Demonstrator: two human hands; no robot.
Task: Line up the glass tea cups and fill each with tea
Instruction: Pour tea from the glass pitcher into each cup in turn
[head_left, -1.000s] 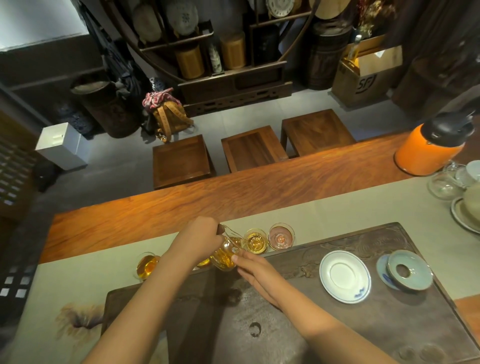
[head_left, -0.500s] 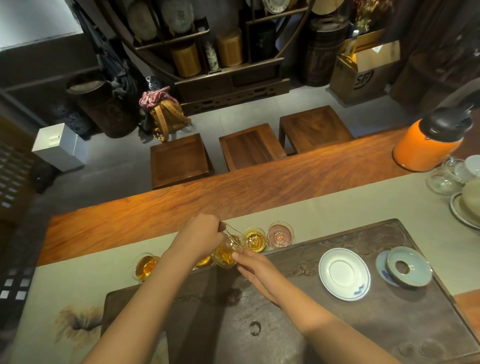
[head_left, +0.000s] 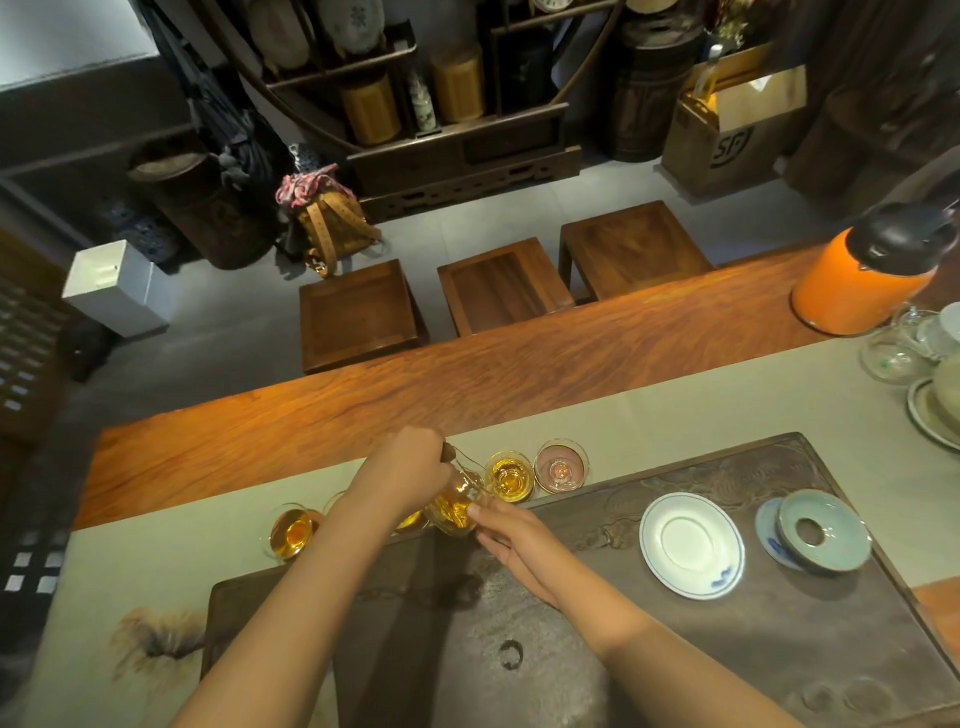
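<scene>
While left hand fingers grip tilted glass pitcher, right hand straight fingers touch its base, empty cup beside.

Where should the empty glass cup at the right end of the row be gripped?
Pinch the empty glass cup by its flared rim, fingers coming from above and from the right. It stands upright; a filled cup crowds its left side, and the dark tea tray edges its near side.

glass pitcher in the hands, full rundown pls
The glass pitcher is small, clear and handled, part full of amber tea. It is tilted, spout toward the filled cup on the runner at the tea tray's far edge. The left hand grips its handle; the right hand's fingertips touch its base.
</scene>
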